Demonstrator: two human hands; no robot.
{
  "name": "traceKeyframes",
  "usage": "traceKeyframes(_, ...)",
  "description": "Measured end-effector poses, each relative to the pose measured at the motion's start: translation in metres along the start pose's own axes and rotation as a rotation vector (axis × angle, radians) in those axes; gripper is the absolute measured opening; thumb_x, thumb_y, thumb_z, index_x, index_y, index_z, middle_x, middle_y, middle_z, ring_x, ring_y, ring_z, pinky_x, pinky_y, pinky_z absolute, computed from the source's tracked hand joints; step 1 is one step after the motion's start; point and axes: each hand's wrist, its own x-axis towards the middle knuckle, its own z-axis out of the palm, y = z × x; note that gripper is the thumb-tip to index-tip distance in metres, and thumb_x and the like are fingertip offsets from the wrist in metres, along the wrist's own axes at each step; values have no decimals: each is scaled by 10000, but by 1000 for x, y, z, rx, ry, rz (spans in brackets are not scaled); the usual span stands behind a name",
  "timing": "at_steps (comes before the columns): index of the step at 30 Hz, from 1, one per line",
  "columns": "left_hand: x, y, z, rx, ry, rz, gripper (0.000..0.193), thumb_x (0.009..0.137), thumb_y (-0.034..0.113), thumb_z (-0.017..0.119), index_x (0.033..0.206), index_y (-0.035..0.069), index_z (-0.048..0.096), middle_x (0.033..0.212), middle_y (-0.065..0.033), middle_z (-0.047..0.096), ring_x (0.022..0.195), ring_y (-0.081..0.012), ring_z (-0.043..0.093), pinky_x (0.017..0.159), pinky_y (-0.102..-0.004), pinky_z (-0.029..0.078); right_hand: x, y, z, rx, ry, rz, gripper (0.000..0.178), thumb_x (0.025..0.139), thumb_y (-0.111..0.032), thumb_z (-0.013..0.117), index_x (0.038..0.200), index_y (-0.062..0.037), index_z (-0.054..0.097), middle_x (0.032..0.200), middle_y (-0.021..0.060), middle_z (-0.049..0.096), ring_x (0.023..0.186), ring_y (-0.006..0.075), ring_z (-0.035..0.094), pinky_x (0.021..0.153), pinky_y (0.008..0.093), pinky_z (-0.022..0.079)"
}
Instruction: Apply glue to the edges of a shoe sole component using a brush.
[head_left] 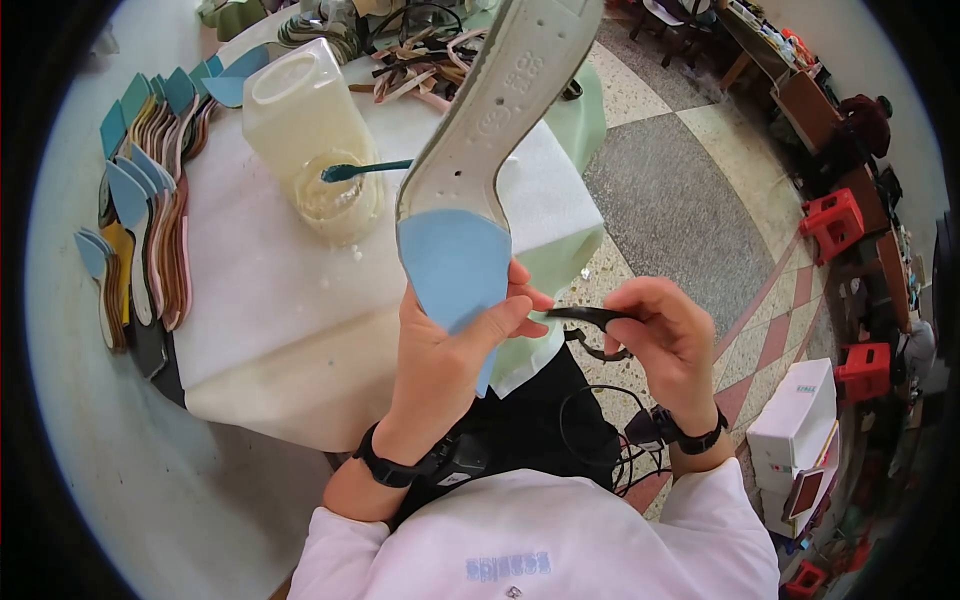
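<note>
Clock directions taken from your left hand. Your left hand [445,335] is partly closed around the lower end of a pale shoe sole [500,110], thumb across its blue toe section [452,260]; the sole points to 12 o'clock, raised in front of the table. At 3 o'clock, your right hand [668,335] is curled, thumb and forefinger pinching a curved black strap [590,315]. The strap's tip reaches your left fingertips; contact cannot be told. At 11 o'clock, a translucent plastic container [310,115] stands on the white table cover [250,335], with a dark teal brush [370,168] across its opening. At 10 o'clock: stacked blue-tipped insoles [165,205]. Near 12 o'clock, behind the sole: a loose heap of straps [425,75].
</note>
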Motion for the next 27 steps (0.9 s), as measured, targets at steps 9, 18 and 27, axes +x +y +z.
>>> traceKeyframes(9,0,-13,-2,0,-82,168,337,753,-118,600,1067,-19,528,1019,-116,547,902,-206,595,797,-369,549,7,10,7,400,-39,325,204,865,55,540,1065,53,579,847,54,597,669,87,559,608,204,460)
traceKeyframes(18,1,-18,-5,12,5,219,368,725,-140,580,1070,-28,516,1020,-120,544,879,-166,570,715,-336,572,11,8,15,456,-68,457,210,865,-26,596,1061,47,599,790,25,593,643,66,547,576,190,444)
traceKeyframes(27,3,-23,-5,38,28,206,371,712,-132,603,1057,-25,518,1010,-107,541,821,-145,566,643,-300,564,14,8,22,395,-75,472,70,833,-19,637,881,13,596,737,-14,557,616,30,506,531,171,402)
